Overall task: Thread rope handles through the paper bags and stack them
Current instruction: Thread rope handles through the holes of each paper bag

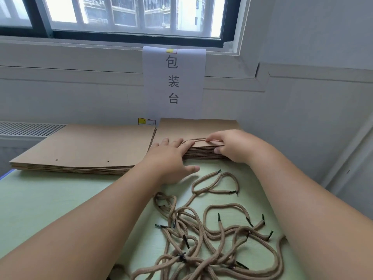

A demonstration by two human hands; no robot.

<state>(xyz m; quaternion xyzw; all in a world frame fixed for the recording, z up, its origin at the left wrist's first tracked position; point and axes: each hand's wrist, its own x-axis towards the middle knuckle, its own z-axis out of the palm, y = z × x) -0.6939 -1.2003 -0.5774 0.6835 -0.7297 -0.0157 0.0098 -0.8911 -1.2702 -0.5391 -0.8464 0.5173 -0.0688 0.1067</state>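
Head view, first onlooker: which step is in hand, and how is it done well?

Second onlooker: judged, the squaring of a finished bag on the threaded stack (pixel 198 126); the left hand (pixel 171 158) lies with straight fingers pressed flat on the stack's top near edge, gripping nothing; the right hand (pixel 232 146) grips the same edge, thumb against the side, curled fingertips on the rope handle (pixel 195 140). Keep the left hand flat so the bags cannot slide; lay the handle flat on the top bag; align edges before release.

First onlooker: quantities?

Second onlooker: stacks, two, side by side at the back of the counter (pixel 50 199); the unthreaded stack (pixel 90 144) lies on the left, two punched holes (pixel 56 159) showing; hands, two; loose ropes (pixel 212 235), one tangle near the person, several pieces, exact count not readable; bags per stack not countable.
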